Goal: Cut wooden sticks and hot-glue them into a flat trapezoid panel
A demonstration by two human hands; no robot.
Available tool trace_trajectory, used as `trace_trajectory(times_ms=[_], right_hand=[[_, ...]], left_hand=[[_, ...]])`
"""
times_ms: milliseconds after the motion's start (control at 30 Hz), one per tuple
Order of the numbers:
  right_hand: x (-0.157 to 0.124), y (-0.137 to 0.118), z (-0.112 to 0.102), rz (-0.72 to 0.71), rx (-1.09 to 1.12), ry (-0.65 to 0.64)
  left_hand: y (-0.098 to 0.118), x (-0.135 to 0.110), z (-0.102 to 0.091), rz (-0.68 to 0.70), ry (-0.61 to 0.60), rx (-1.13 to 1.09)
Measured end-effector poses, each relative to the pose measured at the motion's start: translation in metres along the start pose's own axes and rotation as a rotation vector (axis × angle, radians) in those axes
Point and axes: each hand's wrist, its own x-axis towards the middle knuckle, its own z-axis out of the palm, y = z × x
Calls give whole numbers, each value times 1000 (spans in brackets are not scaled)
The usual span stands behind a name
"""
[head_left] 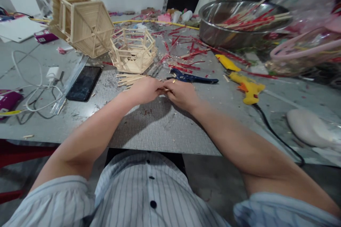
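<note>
My left hand (pixel 145 89) and my right hand (pixel 181 94) meet at the middle of the grey table (pixel 165 127), fingers curled together around a small pale stick piece that barely shows between them. A ring sits on a right finger. Just behind my left hand lies a loose bundle of wooden sticks (pixel 130 79). Behind that stands a small hexagonal stick frame (pixel 133 51), and a larger stick house (pixel 82 19) lies tilted at the back left. Blue-handled cutters (pixel 191 77) rest right behind my right hand.
A yellow glue gun (pixel 246 87) with a black cord lies to the right. A steel bowl (pixel 239 25) holds red sticks. A black phone (pixel 84 83), a white charger (pixel 53 73) and cable lie at the left. Red scraps litter the far table.
</note>
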Motion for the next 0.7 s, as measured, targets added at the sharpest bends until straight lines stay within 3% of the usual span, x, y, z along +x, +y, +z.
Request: trace_trajectory(times_ms=[67, 133, 200, 300, 367, 500, 633, 700], right_hand=[[0, 0, -1, 7, -17, -30], [1, -1, -2, 44, -38, -75], [1, -3, -2, 73, -41, -111], [2, -5, -1, 50, -7, -104], [3, -5, -1, 32, 9, -101], [3, -6, -1, 47, -4, -156], [4, -7, -2, 27, -12, -170], [4, -7, -2, 17, -13, -164]], left_hand=[[-5, 0, -3, -19, 78, -57], [-21, 2, -10, -75, 256, -147], [-46, 6, -20, -175, 575, -251], [-98, 12, -39, -458, 1095, -424], [-133, 13, -51, -699, 1287, -437], [-185, 10, -68, -982, 1309, -409], [-218, 8, -76, -1066, 1194, -400], [-233, 7, -77, -1036, 1146, -401]])
